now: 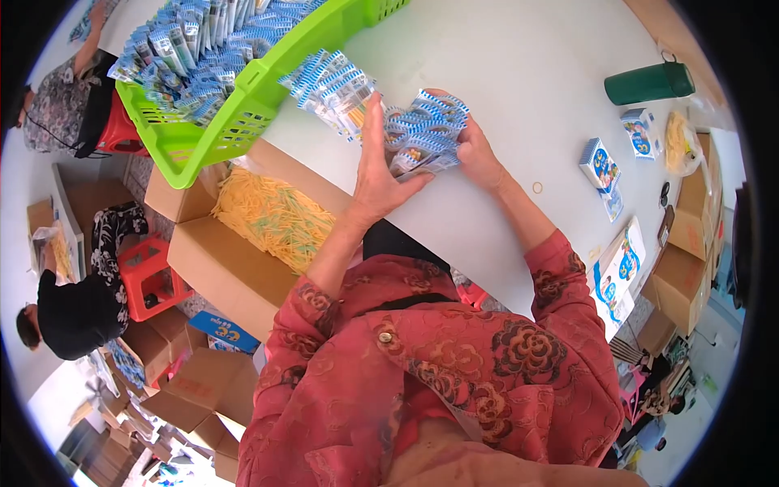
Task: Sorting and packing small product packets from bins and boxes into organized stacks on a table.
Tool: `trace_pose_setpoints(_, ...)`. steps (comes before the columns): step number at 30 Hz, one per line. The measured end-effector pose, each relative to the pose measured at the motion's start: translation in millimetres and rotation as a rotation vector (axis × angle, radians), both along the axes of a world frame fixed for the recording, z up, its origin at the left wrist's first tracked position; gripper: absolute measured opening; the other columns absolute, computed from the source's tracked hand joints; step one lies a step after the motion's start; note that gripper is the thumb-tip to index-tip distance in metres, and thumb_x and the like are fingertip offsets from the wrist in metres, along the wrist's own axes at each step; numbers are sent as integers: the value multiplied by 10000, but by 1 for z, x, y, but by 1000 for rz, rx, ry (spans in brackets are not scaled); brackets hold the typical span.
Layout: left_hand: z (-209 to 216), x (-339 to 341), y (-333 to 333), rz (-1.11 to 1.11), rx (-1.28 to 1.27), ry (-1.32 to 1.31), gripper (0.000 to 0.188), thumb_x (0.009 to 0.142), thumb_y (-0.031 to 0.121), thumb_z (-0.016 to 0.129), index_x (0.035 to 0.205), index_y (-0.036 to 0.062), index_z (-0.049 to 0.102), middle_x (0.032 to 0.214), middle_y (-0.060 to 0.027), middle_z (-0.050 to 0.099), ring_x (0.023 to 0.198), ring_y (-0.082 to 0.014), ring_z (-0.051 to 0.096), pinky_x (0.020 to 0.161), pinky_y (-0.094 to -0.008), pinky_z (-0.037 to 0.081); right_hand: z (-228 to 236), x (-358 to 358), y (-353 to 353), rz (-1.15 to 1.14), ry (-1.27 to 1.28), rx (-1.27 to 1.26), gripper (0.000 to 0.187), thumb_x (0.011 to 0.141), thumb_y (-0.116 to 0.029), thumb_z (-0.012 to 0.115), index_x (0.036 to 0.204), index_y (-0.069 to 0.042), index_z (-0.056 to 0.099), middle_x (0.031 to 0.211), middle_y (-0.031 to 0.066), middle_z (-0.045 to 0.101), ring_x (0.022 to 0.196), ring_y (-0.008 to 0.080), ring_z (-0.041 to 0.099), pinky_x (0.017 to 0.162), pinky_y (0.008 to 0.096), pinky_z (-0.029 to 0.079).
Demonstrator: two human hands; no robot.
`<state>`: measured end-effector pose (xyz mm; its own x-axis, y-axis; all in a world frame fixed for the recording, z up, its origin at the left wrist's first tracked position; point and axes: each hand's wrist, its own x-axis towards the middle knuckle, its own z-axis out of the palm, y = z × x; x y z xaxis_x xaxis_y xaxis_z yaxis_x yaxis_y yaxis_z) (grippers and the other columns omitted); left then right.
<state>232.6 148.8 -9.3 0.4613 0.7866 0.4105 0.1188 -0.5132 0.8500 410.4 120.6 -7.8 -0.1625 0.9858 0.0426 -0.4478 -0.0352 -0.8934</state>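
A bundle of small blue-and-white clear packets (423,134) is between my two hands above the white table. My right hand (480,156) grips its right side, fingers curled over the far edge and thumb on top. My left hand (380,172) cups the left side, its fingers fairly straight and its thumb along the near edge. Just left of that hand lies another cluster of similar packets (334,91), with thin yellowish pieces showing through the film. What is inside the held packets is hard to make out.
A green basket (235,122) heaped with packets stands at the far left. Below it, an open carton (223,252) holds thin yellow and green strips (272,213). A green bottle (649,84), small boxes (600,166) and a thin ring (537,187) lie right. Other people sit left.
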Motion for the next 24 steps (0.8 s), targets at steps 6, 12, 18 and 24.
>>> trace_pose_setpoints(6,0,-3,-2,20,-40,-51,1232,510,38,819,1424,50,-7,1460,-184,136,1286,-295,314,1017,-391,343,5,2,-8,89,-267,159,1069,567,-274,845,1400,-56,211,1348,124,379,1227,214,407,1032,327,312)
trace_pose_setpoints(12,-1,-7,-3,-133,-510,-302,1142,534,100,823,1416,39,101,1416,-188,256,1231,-277,398,987,-356,380,4,-6,-16,66,-496,102,1030,571,-193,828,1401,-88,228,1330,126,416,1207,217,433,1021,330,327)
trace_pose_setpoints(18,-4,-19,-2,-123,-423,69,906,596,137,798,1343,29,297,1197,-164,528,1108,-250,527,941,-338,415,8,-8,-16,57,-676,160,968,592,-205,804,1388,-94,265,1323,143,429,1203,263,448,1010,341,343)
trace_pose_setpoints(24,-2,-15,-4,-42,-373,71,838,607,151,794,1298,23,337,1123,-164,565,1040,-253,567,893,-338,445,11,-8,-23,-83,-802,106,920,604,-208,803,1360,-69,297,1285,155,452,1177,293,464,998,361,354)
